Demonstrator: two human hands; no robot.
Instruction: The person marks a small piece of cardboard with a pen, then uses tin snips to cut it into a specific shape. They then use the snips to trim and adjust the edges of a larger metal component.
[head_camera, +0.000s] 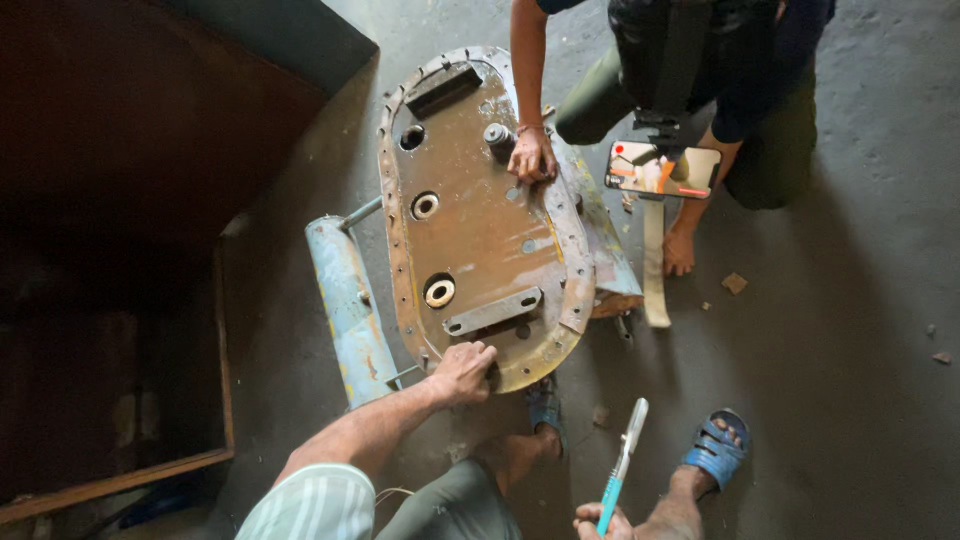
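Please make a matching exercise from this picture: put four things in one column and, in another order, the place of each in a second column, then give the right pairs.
Things:
1. rusty oval metal plate
2. teal-handled hand tool
3. pale blue metal cylinder
4. phone on a chest strap

Places:
A. worn by the other person
B. in the person's right hand
C. gripped at its near rim by the person's left hand
D. lying left of the plate

Pairs: 1-C, 2-B, 3-D, 4-A
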